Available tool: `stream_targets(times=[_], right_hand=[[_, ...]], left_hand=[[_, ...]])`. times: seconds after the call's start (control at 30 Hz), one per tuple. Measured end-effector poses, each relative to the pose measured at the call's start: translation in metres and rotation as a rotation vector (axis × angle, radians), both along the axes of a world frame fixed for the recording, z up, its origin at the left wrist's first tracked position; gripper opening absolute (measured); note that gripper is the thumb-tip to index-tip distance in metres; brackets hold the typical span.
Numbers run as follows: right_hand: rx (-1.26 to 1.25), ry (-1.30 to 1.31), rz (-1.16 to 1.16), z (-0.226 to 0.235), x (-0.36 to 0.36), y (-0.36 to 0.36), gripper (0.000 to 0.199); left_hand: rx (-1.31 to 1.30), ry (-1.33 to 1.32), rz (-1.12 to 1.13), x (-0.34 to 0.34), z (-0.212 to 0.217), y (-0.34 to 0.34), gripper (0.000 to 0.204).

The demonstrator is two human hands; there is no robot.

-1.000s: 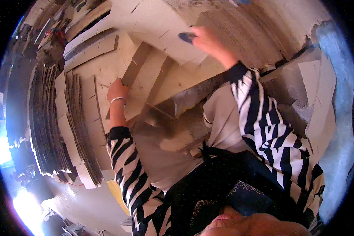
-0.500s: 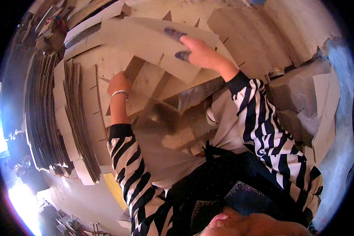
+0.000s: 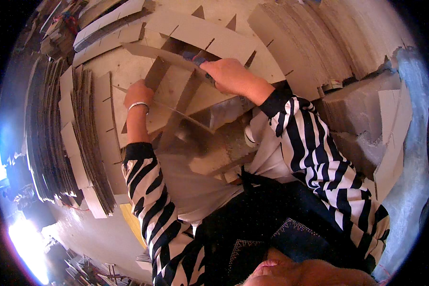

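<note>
Both hands on cardboard over the tabletop (image 3: 267,71).

Left hand (image 3: 139,93): fingers curled round the near end of the short strip (image 3: 158,71), a brown cardboard piece angled up and to the right. Fingertips partly hidden. Thin bracelet (image 3: 138,105) on that wrist.

Right hand (image 3: 228,75): pinching the right end of the long strip (image 3: 152,50); dark finger covers (image 3: 194,58) on the fingertips. Thumb contact hard to see. Long strip runs left from there, across the far end of the short strip.

Location: both strips sit above the tabletop, ahead of the person, between and just past the hands. More strips nearer the body, crossing at angles; the cross strip (image 3: 191,119) runs slantwise below the gap between the hands. Can't tell how they join.

Just past the right hand: pale slotted sheet (image 3: 195,34), dark slits along it, pointed tabs (image 3: 231,22) showing on its far side.

Left of the left hand: slotted stack (image 3: 88,143), then a taller dark stack (image 3: 52,133) further out, sheets packed tight. Right of the right hand: wide brown stack (image 3: 310,43). Far right edge: blue sheet (image 3: 405,148), bent by the lens. Sleeves (image 3: 319,148) are black-and-white striped.
</note>
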State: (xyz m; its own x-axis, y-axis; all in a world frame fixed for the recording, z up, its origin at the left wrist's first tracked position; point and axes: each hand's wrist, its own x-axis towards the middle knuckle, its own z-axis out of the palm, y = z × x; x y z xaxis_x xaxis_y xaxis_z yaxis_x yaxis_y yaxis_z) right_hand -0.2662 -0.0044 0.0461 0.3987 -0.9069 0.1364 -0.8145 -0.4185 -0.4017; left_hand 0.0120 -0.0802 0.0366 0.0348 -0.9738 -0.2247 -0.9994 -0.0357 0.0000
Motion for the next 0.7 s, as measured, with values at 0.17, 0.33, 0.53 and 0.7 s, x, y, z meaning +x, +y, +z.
stream_targets(times=[0.17,0.33,0.53,0.7], right_hand=[[-0.030,0.027,0.053,0.020,0.002,0.013,0.032],[-0.108,0.027,-0.026,0.000,0.000,0.008,0.030],[0.068,0.170,-0.017,-0.015,-0.012,0.006,0.028],[-0.387,-0.067,-0.260,0.011,-0.033,-0.012,0.023]], left_hand=[[-0.002,-0.055,-0.007,-0.001,-0.005,-0.005,0.030],[0.032,-0.089,0.042,0.001,0.004,0.003,0.031],[0.057,-0.046,0.003,-0.018,0.005,-0.004,0.032],[-0.158,0.125,-0.055,0.017,0.010,0.007,0.035]])
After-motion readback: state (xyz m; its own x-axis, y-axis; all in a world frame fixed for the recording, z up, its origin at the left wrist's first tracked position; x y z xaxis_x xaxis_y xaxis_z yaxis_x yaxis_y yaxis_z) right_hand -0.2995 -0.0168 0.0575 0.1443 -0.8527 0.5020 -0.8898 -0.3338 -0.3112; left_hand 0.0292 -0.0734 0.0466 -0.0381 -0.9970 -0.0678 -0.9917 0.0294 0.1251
